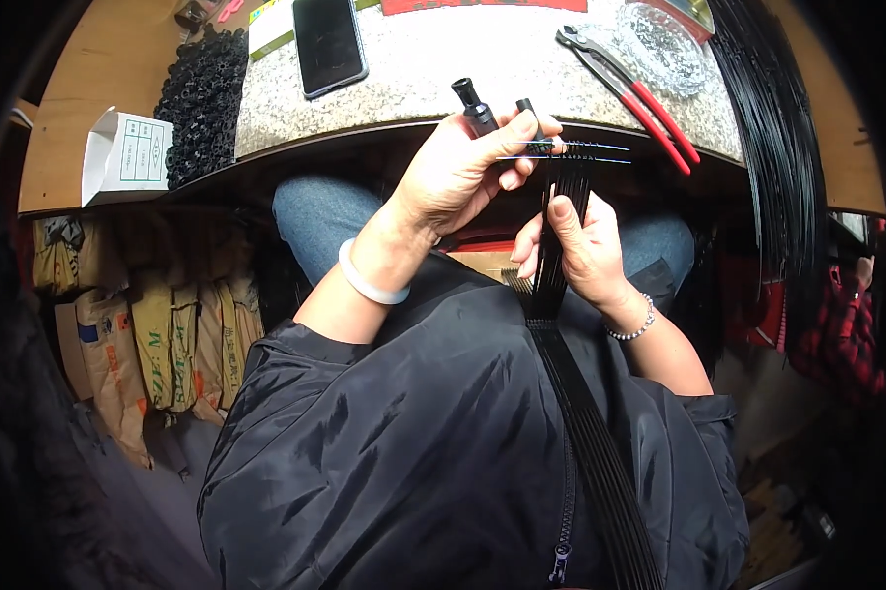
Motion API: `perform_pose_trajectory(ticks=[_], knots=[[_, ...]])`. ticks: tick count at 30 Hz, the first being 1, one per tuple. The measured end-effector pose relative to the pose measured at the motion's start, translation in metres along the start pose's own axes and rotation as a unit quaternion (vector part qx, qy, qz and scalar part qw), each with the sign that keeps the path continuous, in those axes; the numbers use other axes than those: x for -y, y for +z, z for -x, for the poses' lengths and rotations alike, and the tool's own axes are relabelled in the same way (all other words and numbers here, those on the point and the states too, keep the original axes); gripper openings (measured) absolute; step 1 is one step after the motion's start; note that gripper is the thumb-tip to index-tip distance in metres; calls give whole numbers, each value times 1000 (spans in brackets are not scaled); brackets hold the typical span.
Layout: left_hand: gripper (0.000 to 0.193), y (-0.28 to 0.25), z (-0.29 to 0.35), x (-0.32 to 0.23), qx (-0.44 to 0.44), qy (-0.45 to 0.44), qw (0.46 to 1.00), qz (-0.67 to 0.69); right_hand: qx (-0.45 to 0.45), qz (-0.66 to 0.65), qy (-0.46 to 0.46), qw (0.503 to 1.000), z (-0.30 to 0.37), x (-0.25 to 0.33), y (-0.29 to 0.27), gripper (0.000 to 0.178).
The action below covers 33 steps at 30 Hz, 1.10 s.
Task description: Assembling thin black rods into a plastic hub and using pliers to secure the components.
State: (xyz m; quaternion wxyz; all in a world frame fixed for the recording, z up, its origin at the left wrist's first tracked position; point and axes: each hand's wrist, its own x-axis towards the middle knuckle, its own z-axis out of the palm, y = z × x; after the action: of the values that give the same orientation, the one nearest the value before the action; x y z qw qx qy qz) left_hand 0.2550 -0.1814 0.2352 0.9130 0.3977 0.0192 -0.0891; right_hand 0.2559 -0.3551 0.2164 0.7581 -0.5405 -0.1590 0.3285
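Observation:
My left hand [459, 169] is closed around a black plastic tube-shaped piece [473, 106] with a flared end; a second black cylinder end [523, 105] pokes up beside its fingers. Two thin, shiny rods [608, 160] stick out sideways from its fingertips, crossing the top of a flat row of black strands [567, 182]. My right hand [590, 251] grips those strands just below, thumb on top. From there the strands run down over my lap and dark jacket [413, 433]. How the strands meet the rods is too small to tell.
Red-handled pliers [649, 118], a clear glass dish [662, 49] and a phone [327, 44] lie on the speckled tabletop [433, 49]. Left are a heap of small black parts [207, 93] and a white box [128, 152]. Long black strands [782, 147] hang at right; sacks [114, 344] stand lower left.

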Motion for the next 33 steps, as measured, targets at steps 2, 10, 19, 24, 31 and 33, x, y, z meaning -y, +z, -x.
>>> perform_pose_trajectory(ticks=[2,10,19,24,31,33], knots=[[27,1,-1,-2,-3,-6,1000,-11,0,-2,2,1000,-1,0,-1,35],[45,1,-4,-2,11,17,1000,7,-3,-7,10,1000,-4,-1,-3,34],[38,3,-7,-2,-18,-5,999,32,3,-16,11,1000,-5,-2,-7,32],[38,-1,-7,1,8,6,999,43,1,-14,9,1000,-4,-1,-6,33],[32,-1,-8,1,-16,4,999,32,-1,-20,9,1000,-4,-1,-5,34],[28,4,-7,1,-30,2,999,35,-3,-20,8,1000,-4,-1,-5,34]])
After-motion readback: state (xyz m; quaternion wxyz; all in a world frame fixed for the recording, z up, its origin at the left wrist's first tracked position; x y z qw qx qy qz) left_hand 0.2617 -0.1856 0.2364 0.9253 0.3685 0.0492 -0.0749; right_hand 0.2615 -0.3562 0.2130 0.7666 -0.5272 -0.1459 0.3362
